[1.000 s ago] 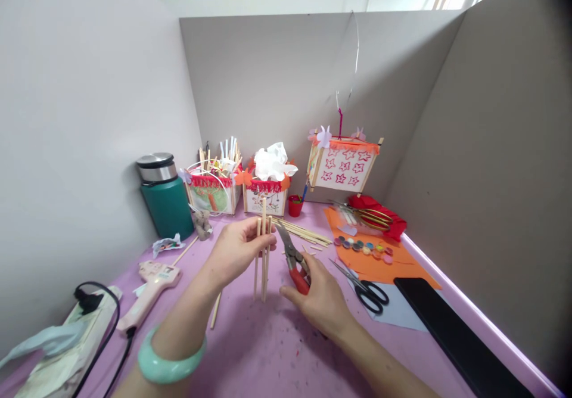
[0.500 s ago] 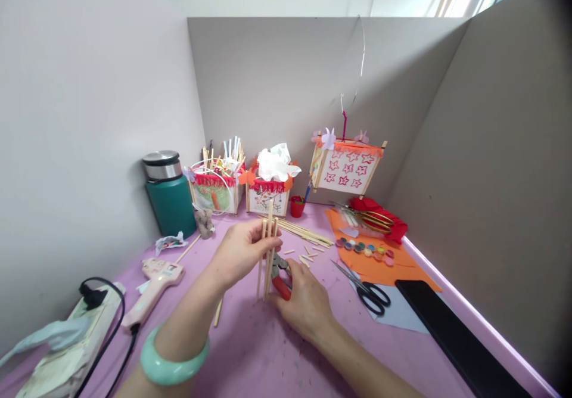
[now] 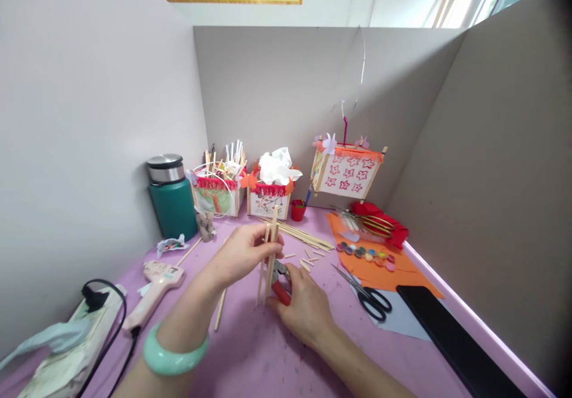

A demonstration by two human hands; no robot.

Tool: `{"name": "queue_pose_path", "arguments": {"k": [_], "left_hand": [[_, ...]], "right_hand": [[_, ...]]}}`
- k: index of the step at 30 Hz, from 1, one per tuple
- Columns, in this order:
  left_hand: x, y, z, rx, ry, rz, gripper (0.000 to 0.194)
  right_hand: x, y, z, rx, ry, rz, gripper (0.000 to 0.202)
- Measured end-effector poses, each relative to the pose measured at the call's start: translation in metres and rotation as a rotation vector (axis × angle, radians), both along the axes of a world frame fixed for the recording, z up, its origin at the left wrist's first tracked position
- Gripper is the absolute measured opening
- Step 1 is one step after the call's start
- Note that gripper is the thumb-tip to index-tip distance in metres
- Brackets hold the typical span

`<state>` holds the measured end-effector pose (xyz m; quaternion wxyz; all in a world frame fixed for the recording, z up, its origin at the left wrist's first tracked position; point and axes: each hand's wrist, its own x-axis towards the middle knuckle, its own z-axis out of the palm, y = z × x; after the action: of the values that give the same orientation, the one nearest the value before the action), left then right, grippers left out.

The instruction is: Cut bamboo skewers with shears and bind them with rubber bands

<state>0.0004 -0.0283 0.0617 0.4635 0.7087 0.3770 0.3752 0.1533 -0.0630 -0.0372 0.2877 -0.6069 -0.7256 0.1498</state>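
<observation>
Several thin wooden sticks [image 3: 271, 267] stand upright in the pinch of my left hand [image 3: 248, 248], just above the purple table [image 3: 241, 350]. One stick rises higher than the others. My right hand [image 3: 306, 306] is closed round red-handled pliers [image 3: 281, 291], whose metal jaws are close behind the sticks. Whether the jaws touch a stick I cannot tell. Behind my hands lie a bundle of long sticks [image 3: 304, 233] and several short cut pieces [image 3: 307, 262]. Another stick [image 3: 220, 310] rests on the table left of my hands.
Left are a glue gun [image 3: 156, 285], a power strip [image 3: 84, 338] and a green bottle [image 3: 172, 204]. Decorated boxes [image 3: 268, 202] stand at the back beside a hanging lantern [image 3: 346, 174]. Right lie black scissors [image 3: 370, 299], paint pots [image 3: 366, 251], orange paper [image 3: 402, 273] and a black slab [image 3: 451, 332].
The sticks in my left hand have shifted slightly and now stand closer together. My right hand keeps the pliers beside them. The whole view has tilted up a little.
</observation>
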Motion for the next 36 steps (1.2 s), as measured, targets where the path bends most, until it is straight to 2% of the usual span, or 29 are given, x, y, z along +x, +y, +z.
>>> {"name": "queue_pose_path", "arguments": {"k": [8,11,14,19,23,28,36], "left_hand": [[-0.004,0.002,0.008,-0.020,0.029,-0.032,0.008],[-0.003,0.001,0.009,-0.032,0.016,-0.036,0.009],[-0.003,0.001,0.008,-0.033,0.002,-0.039,0.011],[-0.003,0.001,0.006,-0.039,-0.008,-0.054,0.012],[-0.002,0.000,0.005,-0.041,-0.021,-0.063,0.012],[-0.001,0.000,0.005,-0.058,-0.006,-0.034,0.013],[-0.003,-0.001,0.001,-0.057,-0.039,-0.042,0.014]], "right_hand": [[0.013,0.005,0.006,0.014,0.069,0.007,0.041],[0.031,0.008,0.023,-0.011,0.179,0.055,0.043],[0.058,0.007,0.051,0.072,0.310,0.201,0.056],[0.094,-0.004,0.102,0.123,0.071,0.316,0.058],[0.099,-0.011,0.129,0.133,-0.111,0.366,0.054],[0.094,-0.014,0.145,0.152,-0.255,0.393,0.053],[0.086,-0.014,0.157,0.162,-0.375,0.379,0.052]]}}
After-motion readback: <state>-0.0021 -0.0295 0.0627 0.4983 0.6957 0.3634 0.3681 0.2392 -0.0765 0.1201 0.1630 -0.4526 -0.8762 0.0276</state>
